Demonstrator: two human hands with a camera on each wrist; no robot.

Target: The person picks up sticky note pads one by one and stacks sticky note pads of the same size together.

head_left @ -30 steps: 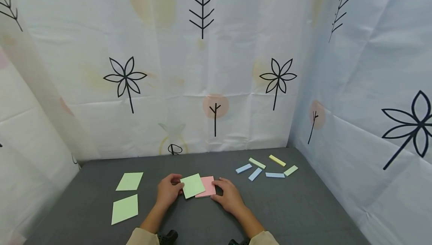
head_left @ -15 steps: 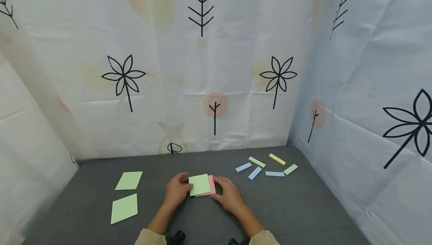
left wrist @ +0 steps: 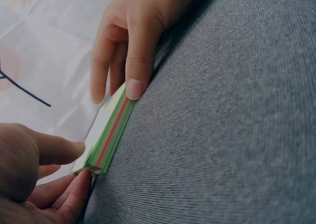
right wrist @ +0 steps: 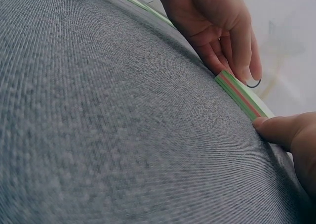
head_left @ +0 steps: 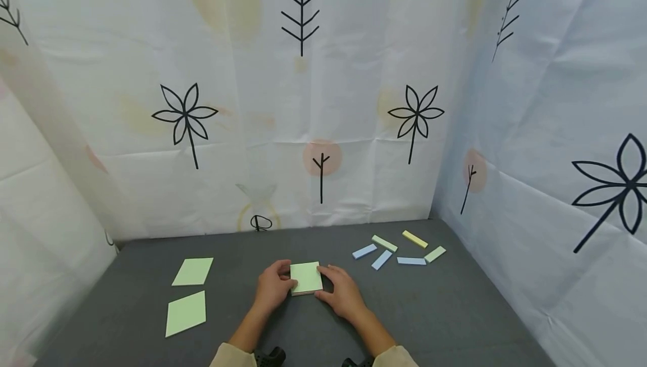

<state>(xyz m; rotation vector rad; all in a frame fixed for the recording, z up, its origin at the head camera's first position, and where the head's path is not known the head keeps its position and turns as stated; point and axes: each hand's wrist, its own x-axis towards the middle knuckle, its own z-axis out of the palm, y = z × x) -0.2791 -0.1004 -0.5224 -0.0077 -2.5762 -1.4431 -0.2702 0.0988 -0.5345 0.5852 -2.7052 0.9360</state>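
Observation:
A small stack of square note pads [head_left: 306, 277] lies on the grey cloth in the middle, with a light green pad on top. From the side the stack [left wrist: 111, 132] shows green, pink and green layers. My left hand [head_left: 275, 287] holds its left edge, thumb and fingers curled round the corner [left wrist: 81, 167]. My right hand [head_left: 340, 293] holds the right edge, its thumb tip [left wrist: 134, 88] pressed on the near side and its fingers behind. In the right wrist view the stack [right wrist: 242, 96] sits between both hands.
Two loose light green sheets [head_left: 193, 271] [head_left: 186, 313] lie at the left of the grey tabletop [head_left: 455, 311]. Several small blue, green and yellow strips [head_left: 399, 250] are scattered at the back right. Printed curtain walls close the back and both sides.
The green pad slid right across the pink pad until it covers it squarely. My left hand moved right with it. The right hand stayed at the stack's right edge.

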